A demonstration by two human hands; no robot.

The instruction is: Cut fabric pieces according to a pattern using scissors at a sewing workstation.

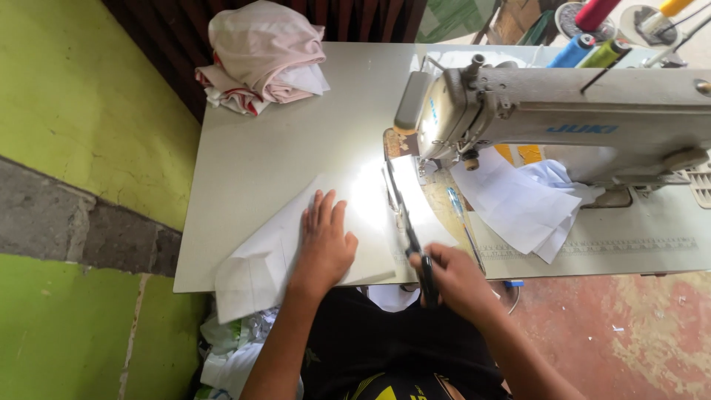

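White fabric (296, 244) lies folded on the sewing table (259, 148) left of the sewing machine (533, 118). The left hand (324, 241) rests flat and unclenched on it, while the right hand (452, 278) grasps black scissors (407, 230) along its edge.

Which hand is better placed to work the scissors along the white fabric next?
Right. The right hand already grips the black scissors, while the left hand lies flat, pinning the white fabric piece on the pale grey table.
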